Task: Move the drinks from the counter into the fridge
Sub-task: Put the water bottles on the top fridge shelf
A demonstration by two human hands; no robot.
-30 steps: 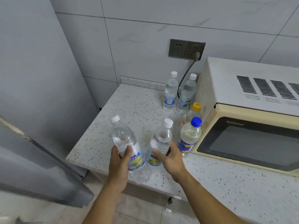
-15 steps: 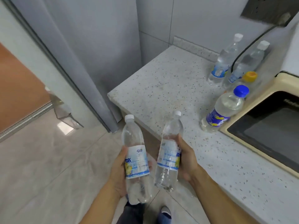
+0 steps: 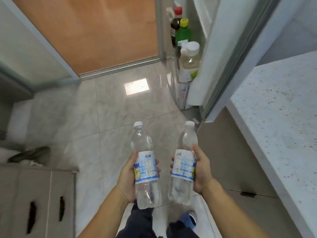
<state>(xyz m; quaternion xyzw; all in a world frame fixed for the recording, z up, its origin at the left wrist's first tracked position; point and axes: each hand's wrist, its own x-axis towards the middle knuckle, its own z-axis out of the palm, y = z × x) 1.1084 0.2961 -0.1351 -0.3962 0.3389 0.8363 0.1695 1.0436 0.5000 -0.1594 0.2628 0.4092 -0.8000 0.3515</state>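
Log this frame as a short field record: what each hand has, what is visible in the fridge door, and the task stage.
left hand: grips a clear bottle by its label, white cap up
right hand: grips a second clear bottle, white cap up
fridge door: open, its shelf in view
door shelf contents: red-capped dark bottle, yellow-capped green bottle, white-capped pale bottle
counter: at right, the visible part bare
stage: both bottles carried over the floor, not yet in the fridge
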